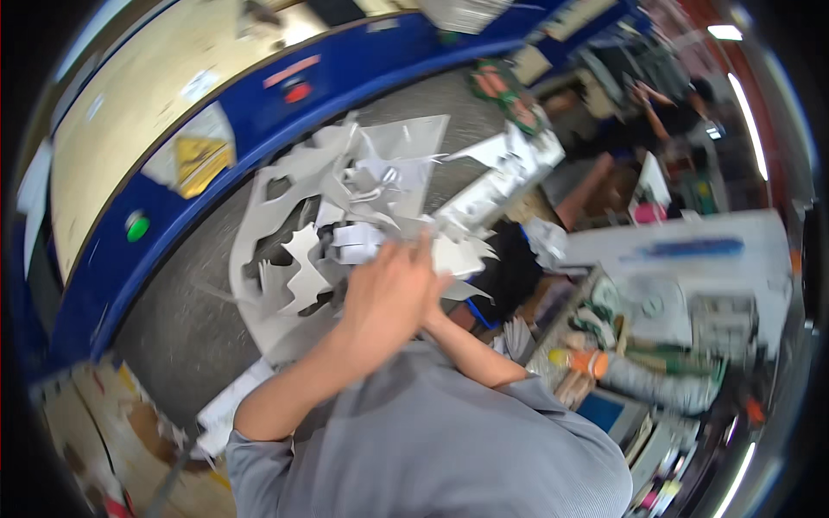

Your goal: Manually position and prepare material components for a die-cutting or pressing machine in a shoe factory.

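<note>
Both my hands meet over a heap of white cut card sheets on a dark grey work surface (164,319). My left hand (389,281) lies back upward, its fingers blurred, beside a small stack of folded white pieces (357,244). Mostly covered by the left one, my right hand (438,298) is close to a white card piece (458,255) with jagged edges. Whether either hand grips anything is hidden. To the left spreads a large white offcut sheet (250,250) with irregular holes, and more jagged card scraps (306,268) lie on it.
A blue machine edge (259,112) with a green button (137,226) and a red button (297,91) curves along the far left. On the right, a cluttered bench holds an orange-capped bottle (591,363). Another person (669,108) is at the far right.
</note>
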Demonstrator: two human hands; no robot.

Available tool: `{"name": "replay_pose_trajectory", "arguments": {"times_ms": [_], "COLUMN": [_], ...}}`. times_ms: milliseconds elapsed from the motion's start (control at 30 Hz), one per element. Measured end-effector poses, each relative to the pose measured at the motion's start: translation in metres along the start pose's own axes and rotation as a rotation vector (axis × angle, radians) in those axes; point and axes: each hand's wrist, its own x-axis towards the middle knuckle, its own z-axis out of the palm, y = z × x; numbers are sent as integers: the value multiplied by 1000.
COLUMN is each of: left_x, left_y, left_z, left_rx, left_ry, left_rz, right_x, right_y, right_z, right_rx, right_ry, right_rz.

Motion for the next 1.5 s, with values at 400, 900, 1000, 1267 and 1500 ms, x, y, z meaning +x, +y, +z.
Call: {"name": "replay_pose_trajectory", "arguments": {"times_ms": [400,900,1000,1267,1500], "left_x": [-255,-241,-262,-455,-653], "left_y": [-65,18,3,-39,-51], "left_z": [83,127,122,106,30], "left_rx": [-615,-841,-553,-101,13], "left_ry": [284,1324,1826,2299,2384], "left_rz": [-1053,-1407,-1305,-1613,-1444], "right_x": [29,-48,-91,-294,-471], "right_y": [-143,-69,-35,35,92], "right_z": [76,284,331,467,572], "right_rx": [-805,-562,-436,-244,-53], "right_ry": [-972,-2163,-2251,-2401,-2499], "right_rz": [99,225,195,602,340]}}
